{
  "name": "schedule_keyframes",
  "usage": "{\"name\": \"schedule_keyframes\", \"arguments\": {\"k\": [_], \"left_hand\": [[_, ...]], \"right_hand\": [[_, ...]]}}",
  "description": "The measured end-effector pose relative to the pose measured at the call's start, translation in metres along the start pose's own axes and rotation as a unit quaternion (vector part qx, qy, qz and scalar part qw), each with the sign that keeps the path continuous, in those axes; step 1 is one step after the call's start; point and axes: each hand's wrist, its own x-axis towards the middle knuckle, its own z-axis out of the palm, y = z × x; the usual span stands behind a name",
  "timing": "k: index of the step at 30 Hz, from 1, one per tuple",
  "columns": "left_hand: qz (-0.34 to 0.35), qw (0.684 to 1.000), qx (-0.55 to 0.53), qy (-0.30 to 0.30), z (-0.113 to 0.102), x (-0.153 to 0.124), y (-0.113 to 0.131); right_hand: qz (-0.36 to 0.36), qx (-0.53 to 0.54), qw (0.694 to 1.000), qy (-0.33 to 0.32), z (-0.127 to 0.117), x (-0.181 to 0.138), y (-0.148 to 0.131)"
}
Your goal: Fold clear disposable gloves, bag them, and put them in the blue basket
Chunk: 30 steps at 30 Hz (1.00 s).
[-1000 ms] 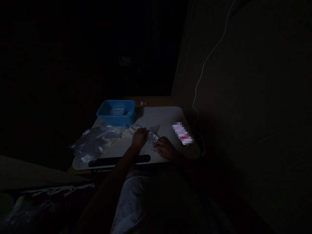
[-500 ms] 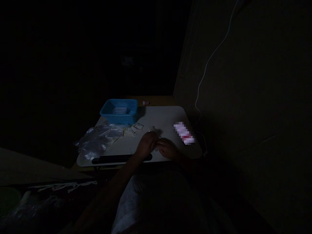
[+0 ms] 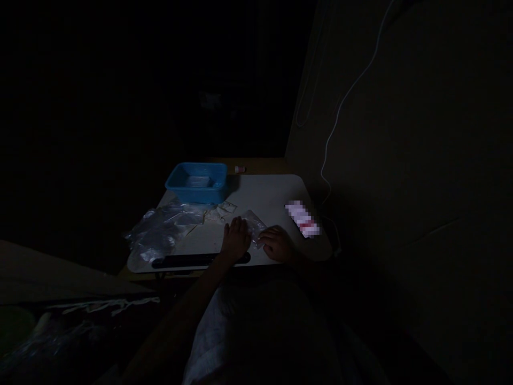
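The scene is very dark. A small clear plastic bag (image 3: 254, 223) lies on the white lap table (image 3: 272, 192), between my two hands. My left hand (image 3: 236, 240) rests on the bag's left side with fingers curled down on it. On the bag's right edge sits my right hand (image 3: 277, 245), its fingers closed on the plastic. What is inside the bag cannot be made out.
A blue plastic tub (image 3: 197, 183) stands at the table's back left. A heap of clear plastic bags (image 3: 160, 231) covers the left side. A pixelated phone-like object (image 3: 303, 218) lies at right, a white cable (image 3: 336, 112) runs down the wall, and a small bottle (image 3: 239, 169) sits behind.
My left hand moved from the far side of the bag down toward my right hand, then drew slightly back left. The bag now lies flatter between the hands.
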Motion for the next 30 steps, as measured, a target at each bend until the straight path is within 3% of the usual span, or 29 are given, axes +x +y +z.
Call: {"name": "schedule_keyframes", "arguments": {"k": [7, 15, 30], "left_hand": [[0.003, 1.0, 0.014, -0.006, 0.004, -0.001, -0.002], [0.0, 1.0, 0.006, -0.007, 0.002, -0.002, -0.001], [-0.001, 1.0, 0.018, 0.001, 0.001, -0.004, -0.001]], "right_hand": [[0.08, -0.011, 0.996, 0.044, -0.004, -0.009, 0.004], [-0.004, -0.07, 0.997, -0.024, -0.008, -0.013, -0.011], [0.001, -0.096, 0.994, -0.06, -0.009, -0.01, -0.016]]}}
